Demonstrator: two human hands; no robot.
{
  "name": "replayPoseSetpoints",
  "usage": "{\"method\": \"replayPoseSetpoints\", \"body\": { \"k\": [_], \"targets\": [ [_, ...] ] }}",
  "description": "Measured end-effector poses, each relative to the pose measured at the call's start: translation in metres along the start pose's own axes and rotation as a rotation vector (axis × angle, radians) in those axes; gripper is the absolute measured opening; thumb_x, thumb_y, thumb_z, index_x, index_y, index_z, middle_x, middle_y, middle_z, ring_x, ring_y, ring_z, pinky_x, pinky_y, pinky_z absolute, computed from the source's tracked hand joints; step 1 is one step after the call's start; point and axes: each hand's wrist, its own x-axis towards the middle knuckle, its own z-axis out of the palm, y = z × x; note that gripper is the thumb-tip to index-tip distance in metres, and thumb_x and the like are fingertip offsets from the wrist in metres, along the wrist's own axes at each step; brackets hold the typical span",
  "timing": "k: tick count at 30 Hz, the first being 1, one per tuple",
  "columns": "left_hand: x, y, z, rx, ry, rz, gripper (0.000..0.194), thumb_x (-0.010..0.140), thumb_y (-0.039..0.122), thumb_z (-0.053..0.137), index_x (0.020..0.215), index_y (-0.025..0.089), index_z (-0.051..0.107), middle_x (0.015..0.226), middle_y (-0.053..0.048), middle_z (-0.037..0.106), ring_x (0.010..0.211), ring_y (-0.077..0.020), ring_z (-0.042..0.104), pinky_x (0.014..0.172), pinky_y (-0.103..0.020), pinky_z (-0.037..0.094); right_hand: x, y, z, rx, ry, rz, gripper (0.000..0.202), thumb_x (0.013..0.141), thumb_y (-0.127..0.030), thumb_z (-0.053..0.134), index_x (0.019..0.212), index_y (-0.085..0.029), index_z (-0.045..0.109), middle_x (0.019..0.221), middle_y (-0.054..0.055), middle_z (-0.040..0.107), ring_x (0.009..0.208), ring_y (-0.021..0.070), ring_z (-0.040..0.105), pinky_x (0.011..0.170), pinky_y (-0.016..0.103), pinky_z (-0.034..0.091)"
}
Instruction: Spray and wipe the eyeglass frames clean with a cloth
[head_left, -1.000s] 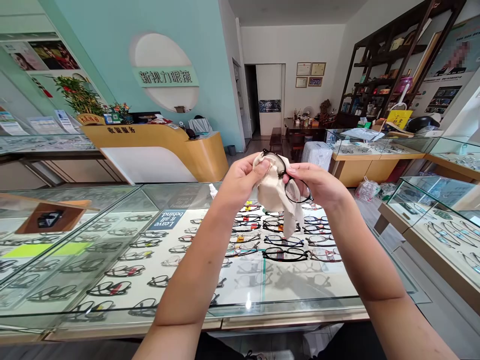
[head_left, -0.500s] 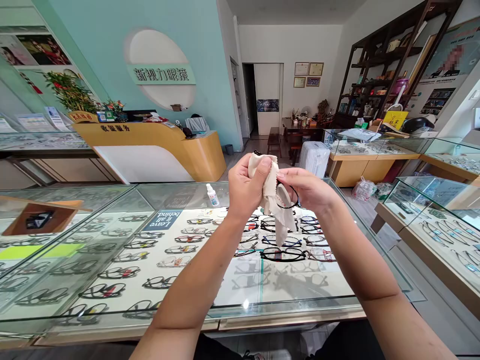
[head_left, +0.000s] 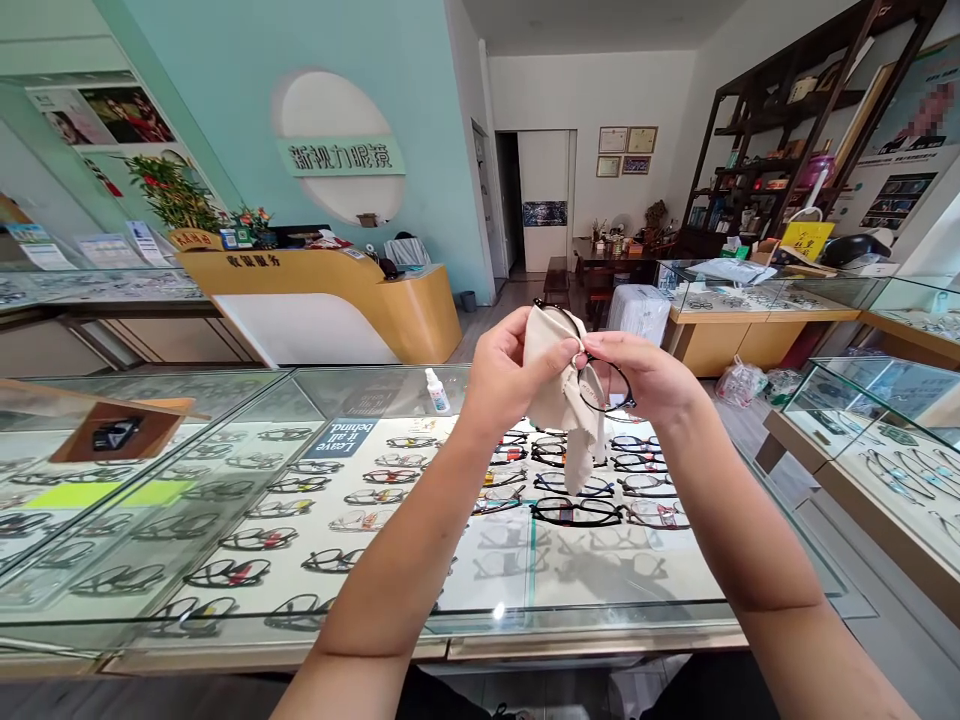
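Dark-rimmed round eyeglasses (head_left: 628, 402) are held up between my two hands, above the glass display case (head_left: 480, 590). My left hand (head_left: 510, 370) pinches a cream cloth (head_left: 551, 395) around one lens, its thumb pressed on the near side. Part of the cloth hangs down in front of the other lens. The fingers of my right hand (head_left: 645, 375) are closed on the frame near the bridge and the right-hand rim. Below, rows of eyeglasses (head_left: 576, 511) lie inside the case.
A small white spray bottle (head_left: 436, 392) stands on the glass beyond my left forearm. To the left is a wooden tray (head_left: 124, 430) with a dark object. Another glass case (head_left: 885, 450) is at the right, and a curved counter (head_left: 322, 300) stands behind.
The view has shifted, so the surroundings sit a little further right. The cloth is spread wider over the left-hand lens, and the glasses have turned slightly in my hands.
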Motion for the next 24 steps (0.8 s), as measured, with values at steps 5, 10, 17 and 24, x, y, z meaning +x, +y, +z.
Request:
{"method": "replayPoseSetpoints", "body": {
  "k": [5,10,17,24],
  "targets": [
    [-0.004,-0.006,0.016,0.05,0.205,0.077,0.047,0.088,0.066,0.09,0.092,0.021,0.074,0.063,0.002,0.067,0.054,-0.014,0.063,0.05,-0.025,0.048,0.0,0.004,0.013,-0.013,-0.034,-0.016,0.041,0.079,-0.05,0.099,0.084,-0.015,0.078,0.067,-0.001,0.067,0.056,0.0103,0.055,0.054,0.021,0.048],
    [0.002,-0.011,0.01,0.027,0.265,0.066,0.053,0.094,0.071,0.081,0.082,0.021,0.069,0.062,0.003,0.062,0.053,-0.0113,0.056,0.049,-0.025,0.045,0.003,0.006,0.014,-0.046,-0.013,-0.042,0.042,0.081,-0.053,0.098,0.084,-0.016,0.079,0.069,0.0,0.068,0.058,0.0106,0.057,0.057,0.022,0.05],
    [0.013,-0.017,-0.004,-0.182,0.253,-0.052,0.049,0.089,0.068,0.088,0.097,0.021,0.075,0.088,-0.003,0.078,0.08,-0.0186,0.076,0.067,-0.028,0.061,0.001,0.001,0.004,-0.059,0.075,-0.146,0.038,0.084,-0.052,0.095,0.086,-0.017,0.081,0.07,0.0,0.067,0.061,0.0111,0.057,0.058,0.022,0.049],
    [0.017,-0.023,-0.007,-0.293,0.257,-0.071,0.037,0.095,0.054,0.087,0.104,0.022,0.072,0.092,-0.001,0.076,0.082,-0.0154,0.075,0.074,-0.025,0.062,0.001,-0.001,0.008,-0.073,0.174,-0.196,0.036,0.083,-0.05,0.095,0.085,-0.017,0.08,0.075,0.001,0.068,0.063,0.012,0.059,0.06,0.023,0.051]
  ]
}}
